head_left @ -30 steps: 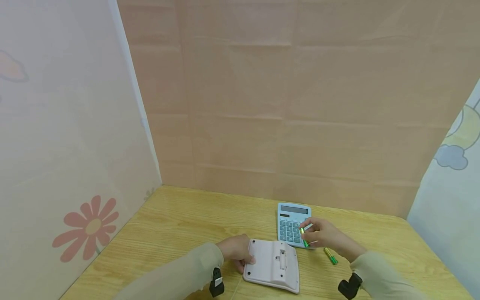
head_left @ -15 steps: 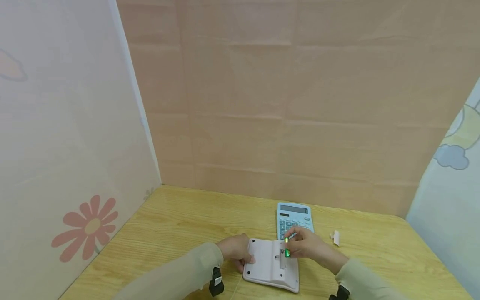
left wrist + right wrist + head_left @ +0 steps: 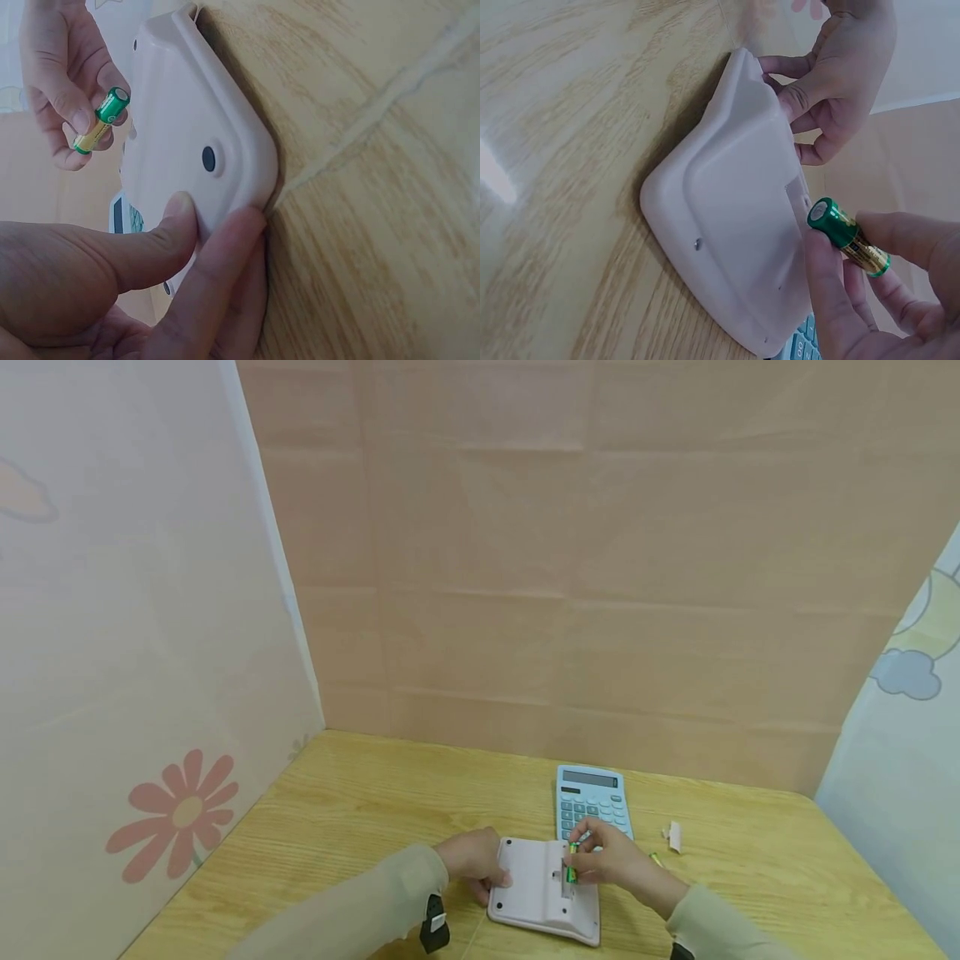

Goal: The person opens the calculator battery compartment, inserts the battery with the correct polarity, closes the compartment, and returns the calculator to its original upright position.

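Observation:
A pale pink calculator [image 3: 525, 883] lies face down on the table, its narrow battery slot uncovered on the back. My left hand [image 3: 472, 860] grips its left edge, thumb on the back and fingers at the underside, as the left wrist view shows close up. Between thumb and fingers my right hand [image 3: 611, 860] pinches a green and gold battery [image 3: 849, 236], held just over the slot. In the right wrist view the battery's flat green end points toward the calculator's back.
Beyond the pink calculator lies a blue calculator [image 3: 591, 778], face up and partly hidden by my right hand. A small pink battery cover [image 3: 675, 837] rests to the right. Another battery [image 3: 656, 859] shows partly behind my right wrist.
My right hand has carried the battery left from over the blue calculator to the pink calculator's slot, then lowered it slightly. My left hand has stayed in place.

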`<state>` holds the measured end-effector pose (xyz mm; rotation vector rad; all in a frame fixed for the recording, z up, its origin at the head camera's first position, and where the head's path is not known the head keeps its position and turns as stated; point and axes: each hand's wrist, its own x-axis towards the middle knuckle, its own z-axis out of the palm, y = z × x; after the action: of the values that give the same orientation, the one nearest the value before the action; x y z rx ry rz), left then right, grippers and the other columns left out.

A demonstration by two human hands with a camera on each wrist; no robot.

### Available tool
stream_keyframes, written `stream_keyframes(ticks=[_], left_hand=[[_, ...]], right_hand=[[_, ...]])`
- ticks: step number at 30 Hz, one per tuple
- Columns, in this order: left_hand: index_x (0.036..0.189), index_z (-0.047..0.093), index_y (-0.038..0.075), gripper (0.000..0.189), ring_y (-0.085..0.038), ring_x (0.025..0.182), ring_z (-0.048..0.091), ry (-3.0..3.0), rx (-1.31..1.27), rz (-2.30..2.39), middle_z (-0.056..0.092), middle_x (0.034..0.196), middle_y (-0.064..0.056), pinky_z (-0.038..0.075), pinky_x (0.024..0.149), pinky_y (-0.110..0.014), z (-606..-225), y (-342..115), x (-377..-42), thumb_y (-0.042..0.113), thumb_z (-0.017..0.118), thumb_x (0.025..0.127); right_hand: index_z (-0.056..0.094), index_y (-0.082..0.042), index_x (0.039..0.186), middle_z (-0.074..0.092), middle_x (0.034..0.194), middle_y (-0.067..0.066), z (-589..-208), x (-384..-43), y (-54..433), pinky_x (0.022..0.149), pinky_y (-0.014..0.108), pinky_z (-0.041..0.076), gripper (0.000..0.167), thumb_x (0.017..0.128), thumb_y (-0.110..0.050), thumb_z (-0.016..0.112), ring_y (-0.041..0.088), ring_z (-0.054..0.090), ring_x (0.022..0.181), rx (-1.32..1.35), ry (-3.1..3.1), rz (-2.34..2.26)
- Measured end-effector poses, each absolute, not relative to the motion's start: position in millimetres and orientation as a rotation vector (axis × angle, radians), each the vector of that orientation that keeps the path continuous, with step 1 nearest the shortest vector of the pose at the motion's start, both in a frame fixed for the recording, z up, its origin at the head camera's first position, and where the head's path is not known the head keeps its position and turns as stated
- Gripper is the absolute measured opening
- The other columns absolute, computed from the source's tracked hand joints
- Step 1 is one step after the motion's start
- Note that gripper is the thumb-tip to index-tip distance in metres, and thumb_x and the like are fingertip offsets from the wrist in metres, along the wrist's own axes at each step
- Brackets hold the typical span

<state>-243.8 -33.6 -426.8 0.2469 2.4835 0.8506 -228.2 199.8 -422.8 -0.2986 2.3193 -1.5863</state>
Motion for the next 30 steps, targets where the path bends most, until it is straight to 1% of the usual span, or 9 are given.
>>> stream_keyframes(ticks=[6, 14, 21, 30], left_hand=[[0.071, 0.058, 0.000, 0.024, -0.016, 0.045, 0.058, 2.485, 0.255, 0.837, 0.062, 0.061, -0.012, 0.053, 0.048, -0.023, -425.3, -33.1, -242.7, 0.011, 0.075, 0.084], [0.071, 0.058, -0.001, 0.024, -0.021, 0.049, 0.064, 2.482, 0.262, 0.849, 0.061, 0.061, -0.012, 0.055, 0.050, -0.025, -425.1, -34.0, -242.2, 0.009, 0.075, 0.084], [0.071, 0.058, -0.001, 0.023, -0.022, 0.050, 0.066, 2.475, 0.268, 0.861, 0.061, 0.061, -0.012, 0.055, 0.050, -0.026, -426.4, -33.9, -242.6, 0.009, 0.075, 0.083], [0.075, 0.058, -0.001, 0.022, -0.018, 0.046, 0.061, 2.470, 0.264, 0.865, 0.062, 0.064, -0.012, 0.055, 0.050, -0.026, -428.2, -33.3, -244.7, 0.009, 0.075, 0.084]], right_hand=[[0.048, 0.005, 0.104, 0.051, 0.083, 0.006, -419.0, -224.3, 197.0, 0.068, 0.036, 0.060, 0.033, 0.083, -0.004, 0.073, 0.015, 0.060, 0.074, -0.276, 2.372, -1.539], [0.047, 0.005, 0.102, 0.050, 0.081, 0.005, -419.1, -223.7, 194.8, 0.063, 0.034, 0.059, 0.032, 0.083, -0.002, 0.072, 0.015, 0.059, 0.070, -0.330, 2.382, -1.547], [0.049, 0.004, 0.101, 0.050, 0.080, 0.006, -418.7, -222.4, 193.3, 0.062, 0.034, 0.058, 0.032, 0.082, -0.003, 0.074, 0.016, 0.058, 0.067, -0.283, 2.437, -1.502], [0.050, 0.002, 0.098, 0.051, 0.080, 0.007, -418.2, -221.0, 191.1, 0.062, 0.034, 0.058, 0.031, 0.079, -0.001, 0.075, 0.017, 0.058, 0.067, -0.266, 2.488, -1.474]])
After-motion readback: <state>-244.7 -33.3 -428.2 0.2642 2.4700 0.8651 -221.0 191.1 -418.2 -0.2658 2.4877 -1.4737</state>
